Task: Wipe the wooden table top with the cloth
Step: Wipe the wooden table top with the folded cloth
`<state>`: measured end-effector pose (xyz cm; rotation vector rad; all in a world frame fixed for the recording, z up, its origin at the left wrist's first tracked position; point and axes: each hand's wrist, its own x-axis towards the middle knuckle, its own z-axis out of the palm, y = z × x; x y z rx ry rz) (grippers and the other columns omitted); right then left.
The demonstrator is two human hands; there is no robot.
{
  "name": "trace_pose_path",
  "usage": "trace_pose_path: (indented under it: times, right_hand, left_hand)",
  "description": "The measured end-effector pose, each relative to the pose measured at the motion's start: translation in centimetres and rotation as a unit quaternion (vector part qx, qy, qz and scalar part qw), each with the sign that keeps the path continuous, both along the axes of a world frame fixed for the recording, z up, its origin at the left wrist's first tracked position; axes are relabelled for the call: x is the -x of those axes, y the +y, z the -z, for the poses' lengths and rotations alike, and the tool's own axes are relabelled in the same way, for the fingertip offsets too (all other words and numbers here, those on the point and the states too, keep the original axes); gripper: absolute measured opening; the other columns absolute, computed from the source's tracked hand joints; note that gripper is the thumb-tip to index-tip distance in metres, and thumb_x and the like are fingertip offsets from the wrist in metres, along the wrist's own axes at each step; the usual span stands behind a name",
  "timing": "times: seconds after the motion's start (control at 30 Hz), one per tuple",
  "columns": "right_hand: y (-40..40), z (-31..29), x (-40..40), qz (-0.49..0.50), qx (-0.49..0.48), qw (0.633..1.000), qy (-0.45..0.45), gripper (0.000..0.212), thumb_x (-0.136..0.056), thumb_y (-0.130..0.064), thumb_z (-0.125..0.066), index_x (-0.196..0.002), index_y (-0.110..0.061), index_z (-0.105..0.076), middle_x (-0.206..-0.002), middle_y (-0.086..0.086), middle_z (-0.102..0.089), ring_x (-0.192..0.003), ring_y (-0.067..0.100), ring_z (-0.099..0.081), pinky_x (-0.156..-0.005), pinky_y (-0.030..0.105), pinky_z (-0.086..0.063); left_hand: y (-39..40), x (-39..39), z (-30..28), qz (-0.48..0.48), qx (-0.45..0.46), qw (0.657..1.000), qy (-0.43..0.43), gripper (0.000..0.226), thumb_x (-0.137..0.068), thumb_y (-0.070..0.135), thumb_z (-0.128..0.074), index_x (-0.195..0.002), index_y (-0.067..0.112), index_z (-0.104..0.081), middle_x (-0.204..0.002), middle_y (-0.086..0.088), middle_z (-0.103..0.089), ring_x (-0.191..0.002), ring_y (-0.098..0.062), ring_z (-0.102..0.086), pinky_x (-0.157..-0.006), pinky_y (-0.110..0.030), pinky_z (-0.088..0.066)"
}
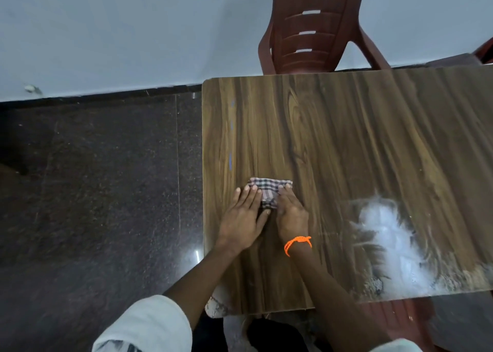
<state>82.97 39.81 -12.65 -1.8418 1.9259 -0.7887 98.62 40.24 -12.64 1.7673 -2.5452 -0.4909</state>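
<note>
At the wood-grain counter (346, 127) top's seven o'clock, both flat hands, left hand (241, 215) and right hand (290, 213), press the folded checked cloth (268, 191); sweeping toward four o'clock should gather the white powder (386, 234).

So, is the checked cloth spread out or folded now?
Folded. The checked cloth is a small thick pad under the left hand and right hand, on the table.

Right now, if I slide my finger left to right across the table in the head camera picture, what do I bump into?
left hand → checked cloth → right hand → orange wrist thread → white powder patch
</note>
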Motion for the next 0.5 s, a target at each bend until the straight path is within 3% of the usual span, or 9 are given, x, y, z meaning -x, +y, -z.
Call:
trace_pose_path:
  times: [0.13,0.3,0.4,0.5]
  right_hand:
    - [3.4,0.4,-1.3,-0.067,-0.014,0.998,0.0,0.035,-0.078,0.01,-0.064,-0.11,-0.003,-0.066,-0.126,0.012,-0.062,-0.124,0.027,-0.052,-0.097,0.035,-0.047]
    - [10.1,0.5,1.2,-0.118,-0.018,0.992,0.026,0.038,-0.08,0.008,-0.062,-0.115,-0.005,-0.063,-0.132,0.005,-0.058,-0.129,0.02,-0.046,-0.101,0.031,-0.044]
    - [12.1,0.3,3.2,-0.104,-0.009,0.994,0.025,0.038,-0.08,0.01,-0.062,-0.115,-0.005,-0.064,-0.129,0.005,-0.06,-0.127,0.021,-0.049,-0.105,0.031,-0.038]
    - [11.3,-0.4,3.2,-0.045,-0.04,0.998,0.014,0.041,-0.079,0.012,-0.064,-0.117,-0.003,-0.064,-0.129,0.008,-0.06,-0.125,0.023,-0.052,-0.098,0.032,-0.047]
  left_hand:
    - [4.5,-1.8,-0.2,-0.033,-0.013,0.999,0.003,0.074,-0.105,0.056,-0.019,-0.159,0.005,-0.025,-0.167,-0.014,-0.021,-0.157,-0.024,-0.009,-0.129,-0.04,0.0]
    - [12.0,-1.3,-0.3,-0.014,-0.027,0.999,0.017,0.074,-0.107,0.058,-0.025,-0.16,0.006,-0.024,-0.167,-0.015,-0.019,-0.158,-0.025,-0.006,-0.128,-0.044,-0.011]
    - [13.9,0.8,-0.4,0.0,-0.056,0.998,0.009,0.076,-0.106,0.059,-0.022,-0.159,0.005,-0.024,-0.167,-0.016,-0.019,-0.158,-0.026,-0.006,-0.128,-0.045,-0.01]
    - [11.6,1.7,-1.1,-0.001,-0.061,0.998,0.01,0.075,-0.106,0.058,-0.018,-0.16,0.006,-0.023,-0.167,-0.015,-0.02,-0.158,-0.024,-0.007,-0.129,-0.042,0.001]
